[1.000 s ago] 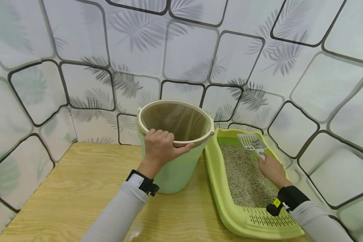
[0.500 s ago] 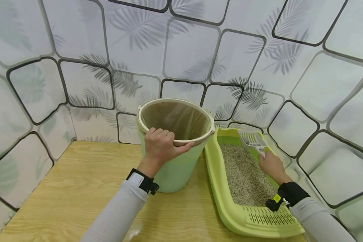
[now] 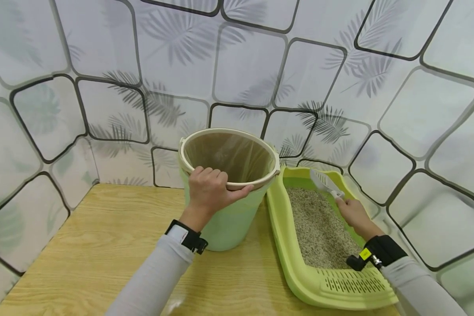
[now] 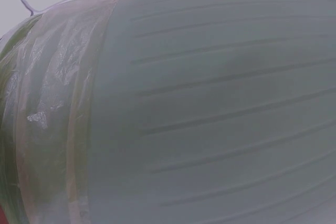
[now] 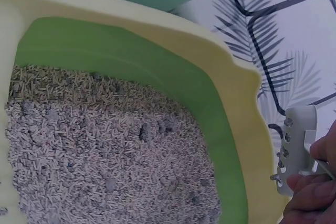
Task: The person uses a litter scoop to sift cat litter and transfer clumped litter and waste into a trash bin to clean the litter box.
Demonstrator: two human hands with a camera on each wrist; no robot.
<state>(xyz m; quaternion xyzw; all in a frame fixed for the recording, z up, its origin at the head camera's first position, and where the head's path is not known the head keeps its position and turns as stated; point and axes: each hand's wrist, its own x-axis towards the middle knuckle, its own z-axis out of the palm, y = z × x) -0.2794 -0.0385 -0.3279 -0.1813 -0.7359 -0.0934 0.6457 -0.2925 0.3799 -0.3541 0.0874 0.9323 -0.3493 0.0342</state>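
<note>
My left hand (image 3: 210,188) grips the near rim of a pale green trash bin (image 3: 231,219), fingers curled over the edge and thumb along the outside. A thin plastic liner (image 4: 58,77) is folded over the bin's top in the left wrist view. On the right, my right hand (image 3: 356,215) holds a white slotted litter scoop (image 3: 323,182) by its handle, above the far end of a yellow-green litter box (image 3: 282,245). The scoop is tilted on its side, and grey bits poke through its slots in the right wrist view. Pellet litter (image 5: 105,150) covers the box's floor.
Both containers stand side by side on a wood-grain table (image 3: 114,245). A patterned curtain (image 3: 174,52) hangs close behind them and along both sides. The litter box has a slotted step (image 3: 351,283) at its near end.
The scoop has turned from nearly level to tilted on its side, and the grey clump seen on it is hidden in the head view now. My left hand stays on the bin rim.
</note>
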